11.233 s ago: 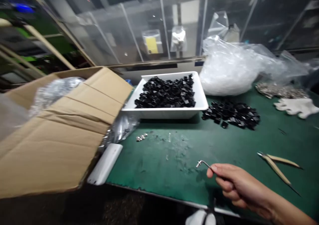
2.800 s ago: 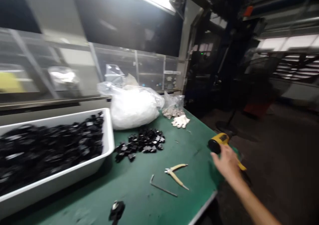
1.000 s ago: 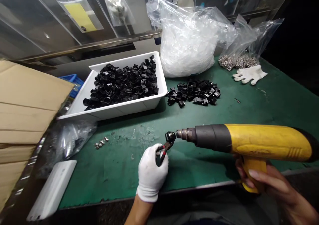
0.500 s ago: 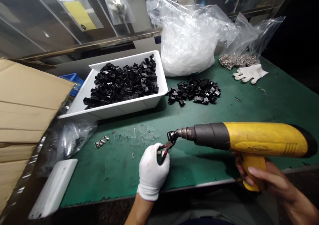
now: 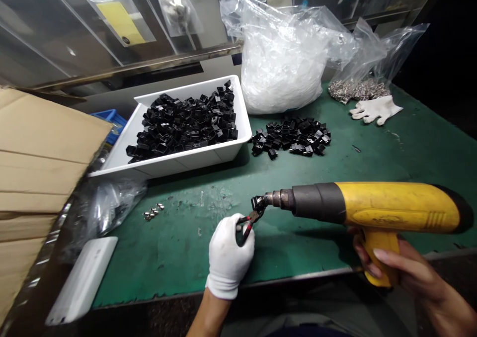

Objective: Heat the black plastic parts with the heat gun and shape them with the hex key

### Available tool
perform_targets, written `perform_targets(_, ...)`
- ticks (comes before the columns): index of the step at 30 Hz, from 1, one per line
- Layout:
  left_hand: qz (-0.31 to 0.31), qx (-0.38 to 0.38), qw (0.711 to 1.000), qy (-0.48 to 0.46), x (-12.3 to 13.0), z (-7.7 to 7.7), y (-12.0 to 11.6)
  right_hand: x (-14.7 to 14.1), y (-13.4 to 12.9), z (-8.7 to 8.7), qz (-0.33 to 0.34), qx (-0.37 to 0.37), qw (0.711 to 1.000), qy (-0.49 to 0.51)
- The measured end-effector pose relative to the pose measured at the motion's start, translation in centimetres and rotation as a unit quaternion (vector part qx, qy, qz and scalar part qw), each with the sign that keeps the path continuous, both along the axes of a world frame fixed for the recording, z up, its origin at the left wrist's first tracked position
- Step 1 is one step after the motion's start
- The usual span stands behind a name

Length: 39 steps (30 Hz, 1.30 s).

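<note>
My left hand (image 5: 230,250), in a white glove, is closed around the handles of small pliers (image 5: 250,221) with red and black grips. At the jaws of the pliers is a small black plastic part (image 5: 257,203) with a shiny face. My bare right hand (image 5: 402,262) grips the handle of a yellow heat gun (image 5: 395,205). Its stepped metal nozzle (image 5: 279,199) points left and ends right at the black part; whether they touch I cannot tell. Several small metal pieces (image 5: 153,211) lie on the green mat to the left of my gloved hand.
A white tray (image 5: 244,128) full of black plastic parts stands at the back, beside a loose pile of them (image 5: 292,135). Behind are a big clear bag (image 5: 283,68), a bag of metal pieces (image 5: 357,89) and a white glove (image 5: 376,109). Cardboard (image 5: 40,153) borders the left.
Almost nothing differs. The whole view has shifted very slightly to the right; both hands, the pliers and the heat gun keep their positions relative to each other.
</note>
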<state>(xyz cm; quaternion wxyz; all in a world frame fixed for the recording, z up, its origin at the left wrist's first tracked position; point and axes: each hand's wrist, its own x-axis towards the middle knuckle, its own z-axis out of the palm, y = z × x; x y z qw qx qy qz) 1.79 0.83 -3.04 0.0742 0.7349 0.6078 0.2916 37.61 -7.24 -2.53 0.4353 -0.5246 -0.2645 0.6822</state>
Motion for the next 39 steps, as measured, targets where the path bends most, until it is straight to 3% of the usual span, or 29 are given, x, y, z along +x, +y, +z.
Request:
perform_targets(6,0.003,0.0,1.0,0.001,0.1,0.1,0.1,0.1,0.1,0.0,0.022,0.013,1.0,-0.001)
perform_targets(12,0.003,0.001,1.0,-0.001,0.2,0.2,0.1,-0.4,0.0,0.7,-0.015,0.0,0.999,-0.029)
perform_targets(39,-0.002,0.007,1.0,-0.009,-0.1,-0.1,0.0,1.0,0.1,-1.2,0.043,0.052,0.998,0.0)
